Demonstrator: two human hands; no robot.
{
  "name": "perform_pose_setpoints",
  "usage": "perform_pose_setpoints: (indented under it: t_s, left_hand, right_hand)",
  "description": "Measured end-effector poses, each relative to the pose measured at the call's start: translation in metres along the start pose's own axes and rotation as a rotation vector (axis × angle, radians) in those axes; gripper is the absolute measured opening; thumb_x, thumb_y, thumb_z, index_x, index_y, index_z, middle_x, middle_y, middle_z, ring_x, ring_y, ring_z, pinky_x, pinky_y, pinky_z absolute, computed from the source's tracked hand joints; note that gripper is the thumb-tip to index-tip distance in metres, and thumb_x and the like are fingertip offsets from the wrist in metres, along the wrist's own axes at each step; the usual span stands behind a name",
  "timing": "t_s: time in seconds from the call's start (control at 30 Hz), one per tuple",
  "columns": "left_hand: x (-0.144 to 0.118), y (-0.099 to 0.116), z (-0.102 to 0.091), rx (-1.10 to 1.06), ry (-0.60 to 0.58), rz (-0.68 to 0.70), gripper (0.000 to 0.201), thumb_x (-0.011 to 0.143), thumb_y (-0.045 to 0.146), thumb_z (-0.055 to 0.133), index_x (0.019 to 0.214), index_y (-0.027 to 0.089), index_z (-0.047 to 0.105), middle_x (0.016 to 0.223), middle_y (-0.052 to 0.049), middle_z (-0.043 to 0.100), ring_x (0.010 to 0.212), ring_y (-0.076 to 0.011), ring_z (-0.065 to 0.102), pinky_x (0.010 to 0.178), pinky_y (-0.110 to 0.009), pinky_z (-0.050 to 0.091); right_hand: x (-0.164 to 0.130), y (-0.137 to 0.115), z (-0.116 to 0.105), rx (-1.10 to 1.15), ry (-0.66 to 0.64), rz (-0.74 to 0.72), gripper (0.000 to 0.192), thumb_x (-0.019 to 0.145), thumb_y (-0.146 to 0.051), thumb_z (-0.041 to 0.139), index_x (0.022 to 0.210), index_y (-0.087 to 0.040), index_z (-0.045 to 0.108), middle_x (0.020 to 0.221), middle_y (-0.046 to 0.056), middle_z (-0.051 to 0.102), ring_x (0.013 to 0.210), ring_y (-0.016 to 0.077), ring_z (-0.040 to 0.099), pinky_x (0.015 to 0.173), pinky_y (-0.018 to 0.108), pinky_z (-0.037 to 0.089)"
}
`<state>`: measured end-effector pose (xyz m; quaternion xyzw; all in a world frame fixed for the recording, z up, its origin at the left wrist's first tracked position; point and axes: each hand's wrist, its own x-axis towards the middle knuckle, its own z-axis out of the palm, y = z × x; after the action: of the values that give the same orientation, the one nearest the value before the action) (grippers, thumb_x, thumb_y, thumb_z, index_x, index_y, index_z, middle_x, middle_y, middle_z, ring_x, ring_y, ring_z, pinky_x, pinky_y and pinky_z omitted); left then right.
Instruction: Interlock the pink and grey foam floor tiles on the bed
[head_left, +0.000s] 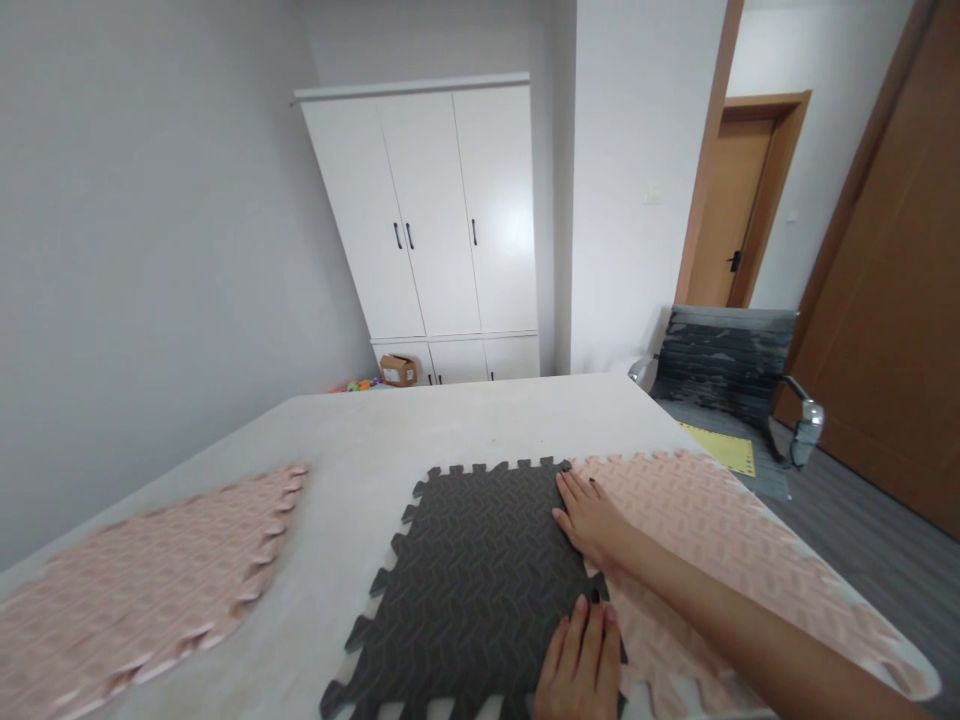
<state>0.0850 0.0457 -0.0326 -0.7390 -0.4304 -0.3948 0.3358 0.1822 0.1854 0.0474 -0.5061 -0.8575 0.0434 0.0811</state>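
Foam tiles lie on the white table [360, 470]: from the left, a loose pink tile [142, 580] at nine o'clock, well apart from the rest, then the dark grey tile [472, 570] at the centre, its right edge meeting a second pink tile [720, 540] at three o'clock. Both look light, soft and bendy, best pressed flat near the toothed edges. Roughly square, the grey one's seam runs toward twelve. Left hand [579, 665] and right hand [592, 518] press flat on that seam, fingers extended, gripping nothing.

A dark grey foam mat [472, 570] with a herringbone pattern lies between two pale pink mats [142, 570] [720, 530] on an off-white table [450, 420]; white wardrobe [442, 220], brown doors [892, 300].
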Motion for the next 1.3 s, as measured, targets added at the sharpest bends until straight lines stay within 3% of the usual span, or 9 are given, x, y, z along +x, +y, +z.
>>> perform_pose_setpoints:
  t_s: [0.1, 0.33, 0.47, 0.57, 0.7, 0.83, 0.93, 1.1, 1.3]
  left_hand:
    - [0.0, 0.0, 0.001, -0.008, 0.014, -0.026, 0.033, 0.087, 0.016, 0.041, 0.108, 0.024, 0.066, 0.111, 0.006, 0.069, 0.106, -0.0123, 0.061, 0.085, -0.024, 0.049]
    - [-0.002, -0.001, 0.001, 0.0, -0.071, -0.047, 0.037, 0.086, 0.018, 0.043, 0.116, 0.025, 0.062, 0.11, 0.002, 0.069, 0.103, -0.0126, 0.062, 0.086, -0.023, 0.048]
    - [-0.002, 0.004, -0.002, -0.036, -0.126, -0.065, 0.038, 0.087, 0.03, 0.043, 0.12, 0.026, 0.06, 0.119, 0.004, 0.065, 0.11, -0.0161, 0.058, 0.086, -0.028, 0.05]
    - [-0.002, 0.014, -0.001, -0.05, -0.177, -0.102, 0.04, 0.083, 0.035, 0.045, 0.117, 0.021, 0.061, 0.12, -0.002, 0.064, 0.112, -0.0203, 0.057, 0.086, -0.032, 0.051]
    - [0.007, 0.025, 0.0, -0.006, -0.074, -0.18, 0.033, 0.078, 0.031, 0.047, 0.102, 0.018, 0.067, 0.107, -0.008, 0.069, 0.102, -0.0231, 0.061, 0.08, -0.036, 0.054]
    - [0.021, 0.02, -0.016, -0.038, -0.135, -0.111, 0.037, 0.073, 0.035, 0.051, 0.102, 0.017, 0.067, 0.106, -0.008, 0.069, 0.099, -0.0227, 0.063, 0.077, -0.034, 0.055]
    - [0.024, 0.015, -0.021, -0.076, -0.147, -0.072, 0.043, 0.075, 0.041, 0.05, 0.107, 0.017, 0.066, 0.11, -0.008, 0.068, 0.101, -0.0225, 0.063, 0.079, -0.033, 0.054]
    - [0.01, 0.013, -0.002, -0.045, 0.072, -0.127, 0.034, 0.089, 0.031, 0.037, 0.099, 0.021, 0.068, 0.103, -0.003, 0.071, 0.099, -0.018, 0.064, 0.082, -0.029, 0.05]
    - [0.007, 0.003, -0.008, 0.012, -0.099, 0.003, 0.029, 0.086, 0.017, 0.048, 0.109, 0.023, 0.064, 0.109, -0.002, 0.069, 0.107, -0.0149, 0.061, 0.092, -0.024, 0.046]
  right_hand:
    - [0.001, 0.004, 0.013, 0.026, 0.026, 0.015, 0.067, 0.094, -0.049, 0.012, 0.145, -0.006, 0.023, 0.151, 0.014, 0.024, 0.14, 0.0268, 0.019, 0.112, 0.052, 0.019]
    - [0.001, 0.002, 0.008, 0.066, -0.007, 0.037, 0.07, 0.093, -0.054, 0.011, 0.146, -0.009, 0.022, 0.151, 0.012, 0.023, 0.141, 0.0256, 0.017, 0.113, 0.052, 0.016]
    - [-0.001, 0.002, 0.008, 0.054, 0.015, 0.028, 0.07, 0.093, -0.052, 0.011, 0.146, -0.007, 0.022, 0.151, 0.013, 0.023, 0.14, 0.0262, 0.018, 0.112, 0.052, 0.017]
    - [-0.004, 0.001, 0.009, 0.048, 0.024, 0.027, 0.069, 0.093, -0.051, 0.011, 0.145, -0.006, 0.023, 0.151, 0.013, 0.024, 0.14, 0.0258, 0.019, 0.112, 0.051, 0.017]
    - [-0.005, 0.003, 0.006, 0.066, 0.021, 0.031, 0.073, 0.092, -0.055, 0.011, 0.145, -0.007, 0.024, 0.151, 0.014, 0.025, 0.14, 0.0257, 0.019, 0.112, 0.05, 0.016]
    - [-0.006, 0.01, -0.008, 0.138, -0.073, 0.003, 0.07, 0.093, -0.055, 0.013, 0.145, -0.01, 0.025, 0.151, 0.012, 0.025, 0.14, 0.0231, 0.021, 0.112, 0.049, 0.018]
    - [-0.023, 0.01, -0.02, 0.125, -0.077, 0.009, 0.061, 0.094, -0.045, 0.019, 0.144, -0.011, 0.029, 0.151, 0.011, 0.026, 0.139, 0.0228, 0.023, 0.112, 0.05, 0.021]
    - [-0.086, 0.002, -0.019, 0.067, 0.015, -0.101, 0.05, 0.094, -0.03, 0.026, 0.141, -0.02, 0.037, 0.148, 0.007, 0.033, 0.137, 0.0231, 0.029, 0.11, 0.053, 0.026]
    - [-0.122, 0.006, 0.0, 0.15, 0.04, -0.102, 0.047, 0.097, -0.038, 0.021, 0.142, -0.028, 0.032, 0.147, 0.003, 0.033, 0.137, 0.0191, 0.028, 0.111, 0.051, 0.027]
